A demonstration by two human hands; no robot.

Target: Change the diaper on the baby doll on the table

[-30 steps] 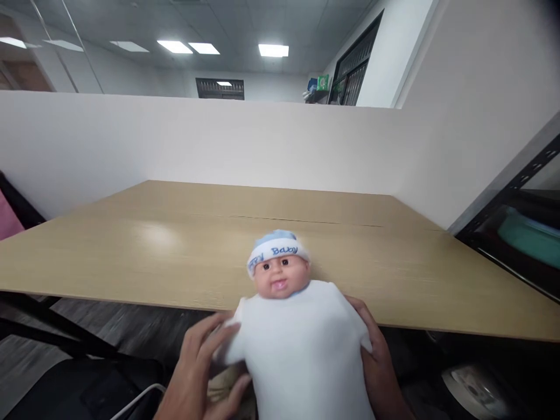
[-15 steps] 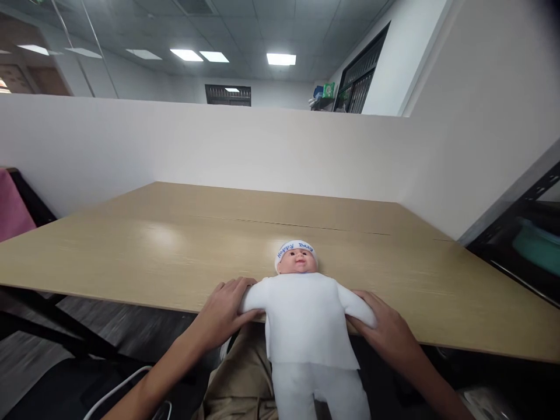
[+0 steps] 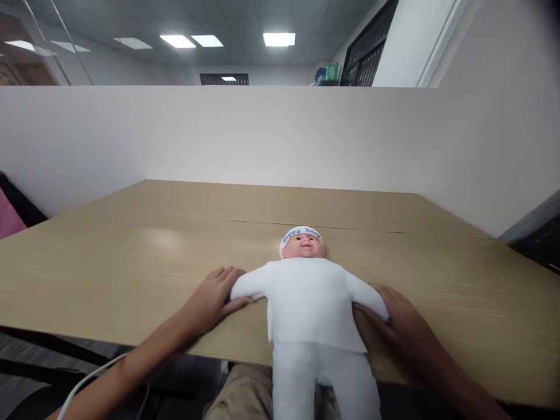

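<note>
A baby doll point(image 3: 312, 303) in a white suit and a white cap with blue letters lies face up on the wooden table point(image 3: 131, 262). Its legs hang over the table's front edge. Both doll arms are spread out to the sides. My left hand point(image 3: 212, 297) grips the end of the doll's arm on the left, fingers above it and thumb below. My right hand point(image 3: 400, 321) rests on the table and holds the end of the other arm, which lies over my fingers.
White partition walls point(image 3: 219, 134) close off the table at the back and right. A pink thing point(image 3: 9, 216) shows at the far left. A white cable point(image 3: 91, 376) runs below the table's front edge near my left forearm. My tan trousers point(image 3: 245, 396) show under the doll's legs.
The doll went from being held upright in front of the table to lying on its back on it. It slid further onto the table, and both hands moved forward with its arms.
</note>
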